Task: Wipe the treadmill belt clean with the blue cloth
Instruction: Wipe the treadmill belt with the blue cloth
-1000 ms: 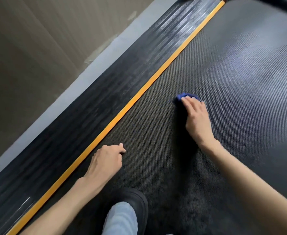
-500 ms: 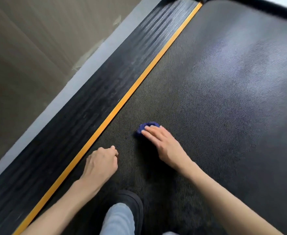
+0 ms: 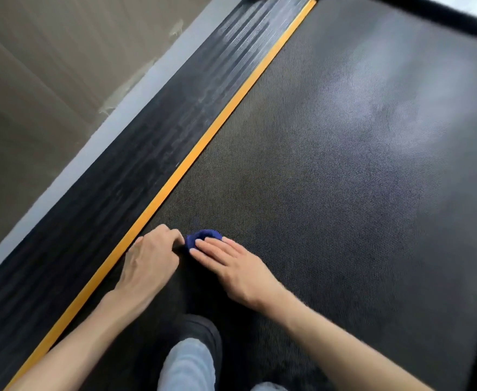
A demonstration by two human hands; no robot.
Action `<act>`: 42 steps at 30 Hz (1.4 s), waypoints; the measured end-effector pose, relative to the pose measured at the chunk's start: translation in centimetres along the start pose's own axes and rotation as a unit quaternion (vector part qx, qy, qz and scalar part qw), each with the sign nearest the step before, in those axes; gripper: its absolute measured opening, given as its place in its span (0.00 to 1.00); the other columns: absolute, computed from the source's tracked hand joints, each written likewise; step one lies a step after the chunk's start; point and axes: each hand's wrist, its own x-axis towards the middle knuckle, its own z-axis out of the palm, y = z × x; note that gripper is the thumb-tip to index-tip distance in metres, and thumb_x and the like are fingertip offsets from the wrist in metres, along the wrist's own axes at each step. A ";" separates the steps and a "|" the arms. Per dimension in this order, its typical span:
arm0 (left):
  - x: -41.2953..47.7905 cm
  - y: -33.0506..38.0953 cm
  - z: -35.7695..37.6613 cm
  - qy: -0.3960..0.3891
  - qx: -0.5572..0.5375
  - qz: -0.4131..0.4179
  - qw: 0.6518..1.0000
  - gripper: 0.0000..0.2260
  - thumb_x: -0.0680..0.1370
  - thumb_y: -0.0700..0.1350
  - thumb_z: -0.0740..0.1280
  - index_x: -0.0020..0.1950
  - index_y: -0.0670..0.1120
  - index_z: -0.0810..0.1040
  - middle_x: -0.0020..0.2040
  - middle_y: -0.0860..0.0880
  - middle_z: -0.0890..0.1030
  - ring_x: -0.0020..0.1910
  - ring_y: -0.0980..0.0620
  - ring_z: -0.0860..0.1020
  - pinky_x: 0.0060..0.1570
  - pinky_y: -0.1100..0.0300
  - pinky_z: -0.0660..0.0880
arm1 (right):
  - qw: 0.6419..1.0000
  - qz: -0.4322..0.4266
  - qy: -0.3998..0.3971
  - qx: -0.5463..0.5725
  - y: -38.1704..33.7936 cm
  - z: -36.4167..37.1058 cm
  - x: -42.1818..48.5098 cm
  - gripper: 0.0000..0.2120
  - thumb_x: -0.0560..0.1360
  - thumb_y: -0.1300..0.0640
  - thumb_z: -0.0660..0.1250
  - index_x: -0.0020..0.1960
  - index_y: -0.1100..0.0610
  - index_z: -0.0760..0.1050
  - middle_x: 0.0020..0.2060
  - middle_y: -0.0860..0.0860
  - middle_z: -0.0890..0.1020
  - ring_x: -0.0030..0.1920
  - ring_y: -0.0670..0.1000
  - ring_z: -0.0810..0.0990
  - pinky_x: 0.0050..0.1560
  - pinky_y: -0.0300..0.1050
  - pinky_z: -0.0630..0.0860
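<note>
The black textured treadmill belt (image 3: 330,170) fills most of the view. A small bunched blue cloth (image 3: 200,237) lies on it near the belt's left side. My right hand (image 3: 233,266) lies flat over the cloth with straight fingers pressing it down, so only the cloth's far edge shows. My left hand (image 3: 149,261) rests on the belt just left of the cloth, fingers curled under with nothing visible in them, close to the yellow stripe.
A yellow stripe (image 3: 203,142) borders the belt on the left, beside a ribbed black side rail (image 3: 135,153). Beyond it lie a grey strip and beige floor (image 3: 34,80). My black shoe (image 3: 203,334) and jeans leg stand on the belt below the hands. A black frame edge (image 3: 429,15) closes the far end.
My right hand has dragged the cloth back across the belt, toward me and leftward, until it lies next to my left hand. The left hand has stayed near the yellow stripe.
</note>
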 end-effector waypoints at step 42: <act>-2.7 -3.9 1.4 0.015 -0.088 0.064 0.994 0.25 0.72 0.28 0.60 0.67 0.45 0.72 0.70 0.52 0.69 0.69 0.56 0.65 0.69 0.65 0.56 | 0.924 0.339 0.171 0.056 8.5 -3.8 12.4 0.27 0.70 0.72 0.59 0.68 0.62 0.68 0.67 0.57 0.71 0.69 0.57 0.65 0.73 0.56 0.54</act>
